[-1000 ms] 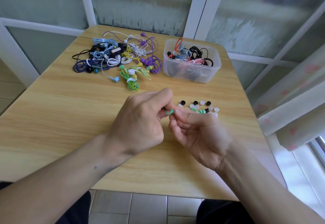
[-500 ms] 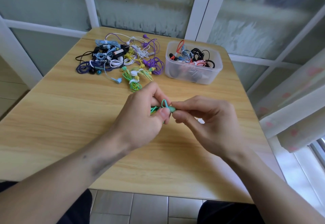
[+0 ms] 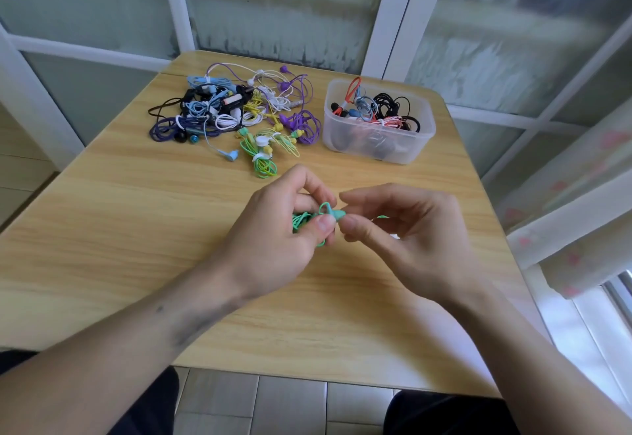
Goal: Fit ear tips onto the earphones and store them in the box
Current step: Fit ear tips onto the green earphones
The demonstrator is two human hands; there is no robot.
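Note:
My left hand (image 3: pixel 273 246) grips a bundled mint-green earphone set (image 3: pixel 301 221) and pinches one earbud (image 3: pixel 337 214) between thumb and fingers above the table's middle. From the right, my right hand (image 3: pixel 410 243) meets that earbud: its thumb tip touches the bud's end and its curled index finger sits just above it. Any ear tip there is hidden by the fingertips. The clear plastic box (image 3: pixel 427 127) at the back right holds several coiled earphones. My right hand covers most of the loose ear tips on the table.
A tangled pile of earphones (image 3: pixel 239 109) in blue, purple, white, yellow and green lies at the back left of the wooden table (image 3: pixel 136 229). Window frames stand behind the table. A curtain hangs at the right.
Both hands have stayed together on the green earbud. My right index finger has lifted slightly off it. The head camera has moved a little.

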